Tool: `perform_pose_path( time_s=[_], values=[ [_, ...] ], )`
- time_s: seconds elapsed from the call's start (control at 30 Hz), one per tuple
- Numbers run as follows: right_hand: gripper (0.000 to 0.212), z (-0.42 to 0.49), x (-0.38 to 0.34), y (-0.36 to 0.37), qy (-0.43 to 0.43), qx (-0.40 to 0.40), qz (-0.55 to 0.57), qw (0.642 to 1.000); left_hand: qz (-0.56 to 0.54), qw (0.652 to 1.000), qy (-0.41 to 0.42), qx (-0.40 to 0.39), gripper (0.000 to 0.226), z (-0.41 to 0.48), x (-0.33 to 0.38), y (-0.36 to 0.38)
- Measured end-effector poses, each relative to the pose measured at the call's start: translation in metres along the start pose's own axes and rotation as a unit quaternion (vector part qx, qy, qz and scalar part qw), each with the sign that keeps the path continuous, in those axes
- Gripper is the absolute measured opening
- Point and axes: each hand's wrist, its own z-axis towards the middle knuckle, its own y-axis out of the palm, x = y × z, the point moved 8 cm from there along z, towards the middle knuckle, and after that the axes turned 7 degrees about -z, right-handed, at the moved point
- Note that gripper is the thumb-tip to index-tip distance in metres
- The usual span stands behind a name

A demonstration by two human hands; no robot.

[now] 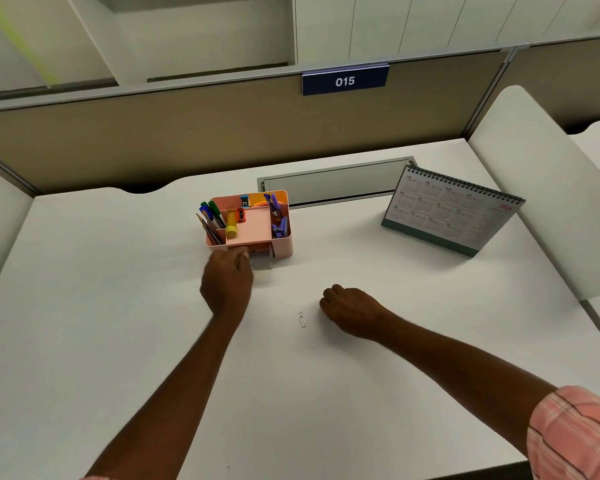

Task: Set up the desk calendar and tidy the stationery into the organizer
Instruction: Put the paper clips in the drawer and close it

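White cubicle surface (101, 306). My left hand (226, 282) curls at the pink organizer's (283, 242) drawer (263, 262); pinching or not, I cannot tell. One paperclip (302, 319) lies pointing away from me, nearer my right hand (349, 311), whose fingers are curled and seemingly empty. One calendar (451, 213) stands at the right.

pink organizer (282, 250) upright mid-desk (118, 306), clear drawer (264, 264) at its front pulled partway out. left slot: pens + green markers (211, 216). middle: yellow glue stick (231, 226), orange sharpener (240, 215). right slot: purple bits (280, 227), can't tell what. calendar (451, 213) stands upright well to the right, year page showing. one paper clip (302, 319) flat on desk, apart from organizer.
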Motion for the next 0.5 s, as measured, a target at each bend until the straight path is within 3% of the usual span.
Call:
perform_pose_path(
  time_s=[0.1,0.3,0.5],
  values=[
    [0.024,-0.002,0.005,0.001,0.014,-0.009,0.036,0.999,-0.02,0.992,0.105,-0.067,0.014,-0.045,0.02,0.016],
    [0.027,0.001,0.004,-0.011,-0.005,0.005,0.009,1.0,0.022,0.959,0.147,-0.242,0.02,-0.104,0.015,0.073],
    [0.02,0.001,0.0,-0.006,0.012,0.04,0.008,0.999,0.095,0.937,0.185,-0.279,0.023,-0.119,0.022,0.103]
  ],
)
